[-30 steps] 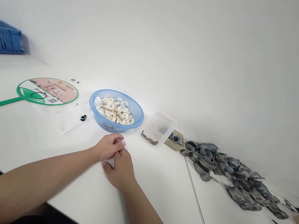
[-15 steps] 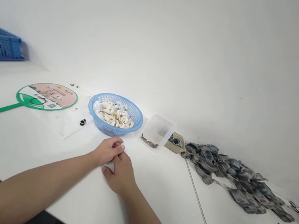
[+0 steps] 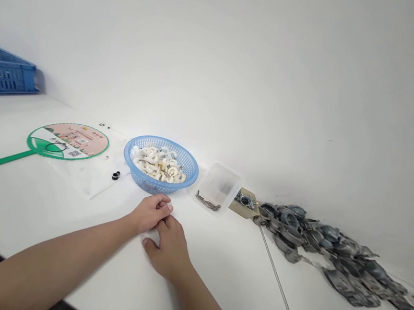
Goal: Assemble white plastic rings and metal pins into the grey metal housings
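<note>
On the white table in front of the blue basket [image 3: 135, 179], my two hands touch each other. My left hand [image 3: 150, 213] has its fingers curled in, its thumb against the fingertips of my right hand; whatever lies inside the curl is hidden. My right hand [image 3: 171, 247] lies palm down, thumb apart from the fingers, whose tips are partly covered by the left. White curved plastic pieces [image 3: 161, 163] with small metal bits fill the basket. Right of it, a clear plastic tub [image 3: 218, 181] contains several thin metal pins [image 3: 207, 201].
A green-handled fan [image 3: 70, 141] and small black rings [image 3: 115, 175] lie left. A blue crate [image 3: 3, 76] stands far left. At right are a small cardboard box [image 3: 244, 211] of metal parts, a long pile of grey metal castings [image 3: 320, 240] and a seam [image 3: 282, 293] across the table.
The view has shifted slightly, so the basket, fan and crate appear a little lower and further right. Both hands keep the same touching pose.
</note>
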{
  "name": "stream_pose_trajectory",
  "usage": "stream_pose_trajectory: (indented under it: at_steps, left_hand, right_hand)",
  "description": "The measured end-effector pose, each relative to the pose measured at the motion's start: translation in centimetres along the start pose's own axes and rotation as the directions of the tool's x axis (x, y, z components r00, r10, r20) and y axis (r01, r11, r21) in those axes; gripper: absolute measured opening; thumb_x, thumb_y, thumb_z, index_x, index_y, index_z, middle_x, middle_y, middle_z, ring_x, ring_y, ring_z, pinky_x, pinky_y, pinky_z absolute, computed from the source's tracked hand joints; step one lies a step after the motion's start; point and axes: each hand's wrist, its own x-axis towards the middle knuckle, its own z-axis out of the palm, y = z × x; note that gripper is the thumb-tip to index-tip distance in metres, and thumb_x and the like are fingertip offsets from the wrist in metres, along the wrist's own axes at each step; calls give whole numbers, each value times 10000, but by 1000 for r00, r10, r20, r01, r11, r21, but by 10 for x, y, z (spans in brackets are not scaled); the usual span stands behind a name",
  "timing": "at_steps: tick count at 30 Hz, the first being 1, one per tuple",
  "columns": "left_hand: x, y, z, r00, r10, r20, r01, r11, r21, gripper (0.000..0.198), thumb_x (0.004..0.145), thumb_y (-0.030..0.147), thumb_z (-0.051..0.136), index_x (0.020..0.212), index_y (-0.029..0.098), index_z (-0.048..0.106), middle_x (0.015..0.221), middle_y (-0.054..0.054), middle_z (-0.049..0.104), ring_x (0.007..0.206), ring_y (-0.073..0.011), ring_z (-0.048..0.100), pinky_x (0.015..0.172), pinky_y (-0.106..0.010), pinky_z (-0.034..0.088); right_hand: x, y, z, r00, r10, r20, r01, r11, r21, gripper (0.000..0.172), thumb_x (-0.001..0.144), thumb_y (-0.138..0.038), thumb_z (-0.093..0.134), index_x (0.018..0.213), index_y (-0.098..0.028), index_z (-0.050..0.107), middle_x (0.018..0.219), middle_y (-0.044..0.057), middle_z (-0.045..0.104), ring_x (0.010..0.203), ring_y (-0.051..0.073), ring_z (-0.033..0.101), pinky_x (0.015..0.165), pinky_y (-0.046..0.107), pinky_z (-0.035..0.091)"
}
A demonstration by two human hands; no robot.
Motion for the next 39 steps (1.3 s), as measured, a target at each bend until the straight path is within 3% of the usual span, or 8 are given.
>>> stream_pose_trajectory:
  at_steps: [4, 13, 22, 39]
  left_hand:
    - [-1, 0, 0, 1000, 4, 9, -4, 1000, -4, 365, 763, 387, 565, 1019, 127, 559, 788, -39, 590, 730, -165, 557, 674, -283, 445]
    - [2, -9, 1, 999, 32, 19, -32, 999, 6, 347, 771, 394, 563, 1012, 145, 570, 733, -16, 574, 678, -151, 541, 657, -285, 444]
    - [0, -4, 0, 1000, -2, 32, 4, 998, -61, 388, 751, 411, 581, 1020, 132, 554, 732, -13, 559, 671, -146, 530, 617, -270, 430]
    - [0, -5, 0, 999, 0, 40, 1, 1000, -24, 387, 753, 418, 568, 1021, 138, 554, 743, -15, 554, 686, -155, 532, 615, -274, 423]
  right_hand:
    - [1, 0, 1, 1000, 0, -1, 0, 1000, 0, 445, 748, -300, 579, 1182, -232, 502, 1120, 60, 516, 1042, 229, 445, 926, 384, 342]
    - [-3, -2, -3, 1000, -2, 6, 2, 1000, 24, 361, 744, -292, 584, 1098, -236, 540, 1139, 54, 519, 1051, 237, 447, 932, 395, 334]
    - [-4, -1, -3, 1000, -5, 18, 4, 1000, 30, 350, 745, -302, 595, 1087, -251, 542, 1080, 47, 517, 1030, 226, 446, 928, 391, 330]
    - [-4, 0, -3, 1000, -5, 12, 5, 1000, 22, 355, 750, -311, 595, 1095, -250, 542, 1111, 48, 515, 1047, 232, 442, 932, 394, 323]
